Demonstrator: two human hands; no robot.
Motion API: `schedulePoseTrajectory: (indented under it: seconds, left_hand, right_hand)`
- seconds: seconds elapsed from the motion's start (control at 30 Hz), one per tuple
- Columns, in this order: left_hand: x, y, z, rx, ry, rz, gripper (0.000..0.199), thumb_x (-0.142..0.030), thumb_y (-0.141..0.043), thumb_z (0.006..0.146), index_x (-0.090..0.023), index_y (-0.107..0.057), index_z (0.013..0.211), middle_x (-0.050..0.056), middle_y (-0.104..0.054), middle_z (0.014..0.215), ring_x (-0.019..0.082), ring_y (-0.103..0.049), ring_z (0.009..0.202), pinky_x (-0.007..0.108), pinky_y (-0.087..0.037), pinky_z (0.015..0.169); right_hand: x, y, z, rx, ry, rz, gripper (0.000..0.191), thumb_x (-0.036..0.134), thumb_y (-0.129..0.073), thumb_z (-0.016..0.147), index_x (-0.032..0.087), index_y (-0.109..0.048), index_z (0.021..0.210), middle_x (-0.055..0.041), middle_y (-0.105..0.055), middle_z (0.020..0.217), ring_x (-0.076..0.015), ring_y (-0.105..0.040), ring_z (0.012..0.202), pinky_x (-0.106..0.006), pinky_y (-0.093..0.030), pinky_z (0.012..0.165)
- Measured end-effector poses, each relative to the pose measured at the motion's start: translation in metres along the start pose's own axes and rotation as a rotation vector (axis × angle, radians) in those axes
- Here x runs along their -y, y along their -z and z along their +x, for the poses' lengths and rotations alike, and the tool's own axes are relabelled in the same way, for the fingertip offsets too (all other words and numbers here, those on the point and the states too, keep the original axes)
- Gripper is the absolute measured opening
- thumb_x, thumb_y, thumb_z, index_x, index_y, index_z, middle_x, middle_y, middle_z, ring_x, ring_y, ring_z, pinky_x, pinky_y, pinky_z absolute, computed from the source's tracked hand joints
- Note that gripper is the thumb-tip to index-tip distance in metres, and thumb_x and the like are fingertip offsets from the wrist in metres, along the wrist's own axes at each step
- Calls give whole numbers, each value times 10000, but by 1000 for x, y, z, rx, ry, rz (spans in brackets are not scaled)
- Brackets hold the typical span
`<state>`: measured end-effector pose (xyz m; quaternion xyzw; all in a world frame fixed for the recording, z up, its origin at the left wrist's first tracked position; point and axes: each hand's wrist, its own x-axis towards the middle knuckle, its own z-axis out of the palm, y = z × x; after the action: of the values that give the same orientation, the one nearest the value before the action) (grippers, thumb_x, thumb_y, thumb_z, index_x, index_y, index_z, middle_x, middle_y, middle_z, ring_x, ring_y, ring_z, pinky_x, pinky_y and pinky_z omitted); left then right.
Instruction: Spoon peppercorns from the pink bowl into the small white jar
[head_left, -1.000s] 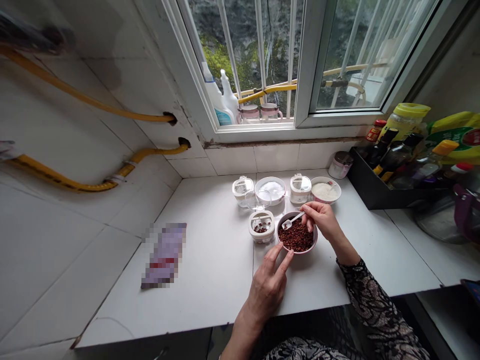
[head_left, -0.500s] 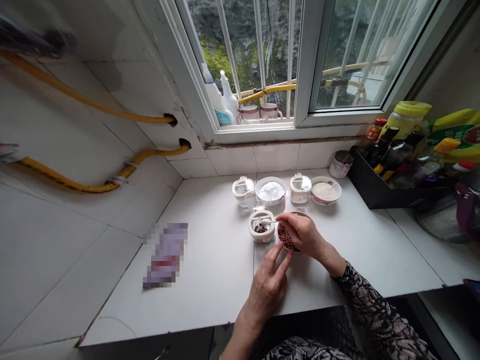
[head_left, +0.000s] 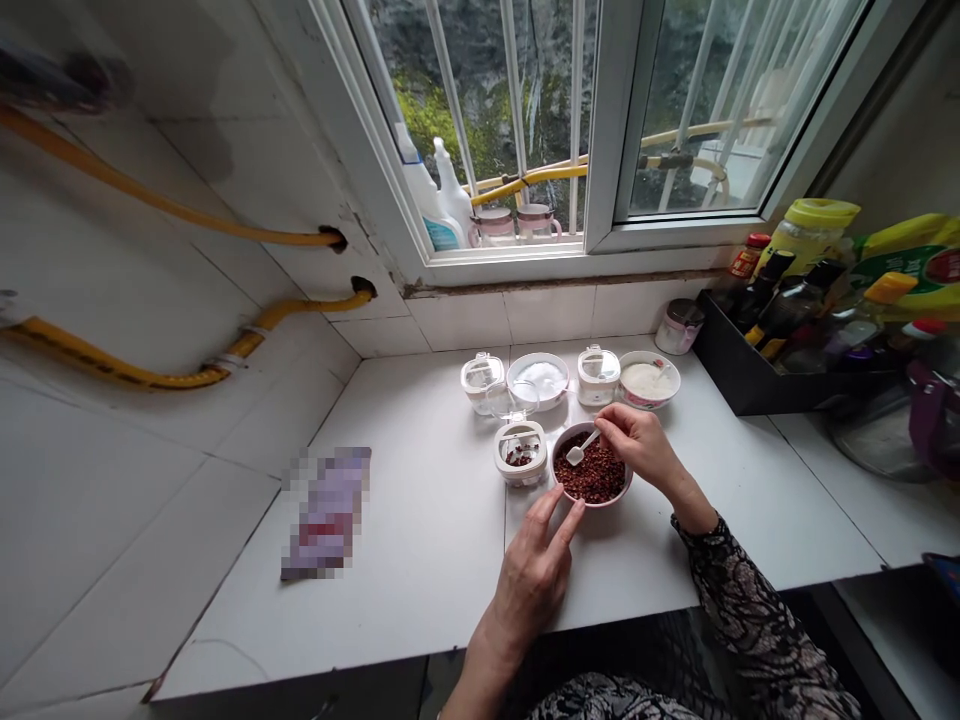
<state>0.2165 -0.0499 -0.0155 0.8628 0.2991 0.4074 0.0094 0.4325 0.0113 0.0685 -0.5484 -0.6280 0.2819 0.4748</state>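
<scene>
My right hand [head_left: 637, 445] pinches the handle of a small white spoon [head_left: 576, 455], whose scoop is over the reddish-brown peppercorns [head_left: 596, 475] in a round bowl [head_left: 592, 505]. My left hand [head_left: 534, 560] has its fingers apart, with the fingertips against the bowl's near left rim. Just left of the bowl stands a small clear jar [head_left: 520, 455] with its lid raised and some peppercorns inside. Behind are two more lidded jars [head_left: 483, 384] [head_left: 598, 377], a bowl of white powder [head_left: 538, 381] and a bowl of pale grains [head_left: 649, 381].
A blurred purple packet [head_left: 327, 512] lies on the left of the white counter [head_left: 420, 560]. At the right, a black box [head_left: 772, 388] holds several bottles, beside a lidded jar [head_left: 679, 327]. Yellow pipes [head_left: 292, 303] run along the left wall.
My right hand has moved right with the spoon, from over the open jar to over the peppercorn bowl. My left hand has stayed at the bowl's rim.
</scene>
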Motion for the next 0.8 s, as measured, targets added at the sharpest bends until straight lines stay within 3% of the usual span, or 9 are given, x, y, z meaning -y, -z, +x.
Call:
schedulePoseTrajectory:
  seconds: [0.17,0.4,0.67,0.8]
  left_hand:
    - [0,-1,0,-14,-3,-5,725,71,-428,883,-206,-389,1552,181,-499,1439,270,-502,1382,422,-555,1061]
    - [1,-2,-1,-13,-4,-6,748,80,-430,875,-208,-374,1562,183,-491,1442,271,-492,1389,423,-546,1071]
    - [0,-1,0,-15,5,-12,726,65,-426,889,-217,-382,1557,180,-504,1440,272,-499,1386,428,-555,1061]
    - [0,-1,1,-11,4,-7,715,59,-420,896,-216,-381,1555,181,-507,1432,270,-505,1380,426,-563,1050]
  right_hand:
    - [4,-10,-2,70,-28,-31,185,239,-559,887,210,-624,716,9,-663,570,-150,-611,551,-267,-472,599]
    - [-1,-4,2,52,-273,211,244,420,-623,828,205,-606,714,16,-654,527,-95,-436,327,-232,-325,361]
    - [-4,0,6,19,-307,347,335,496,-714,751,182,-605,710,7,-652,499,-76,-458,309,-188,-306,321]
    - [1,-4,8,24,-297,457,422,573,-758,727,183,-602,764,3,-669,529,-97,-526,330,-195,-396,342]
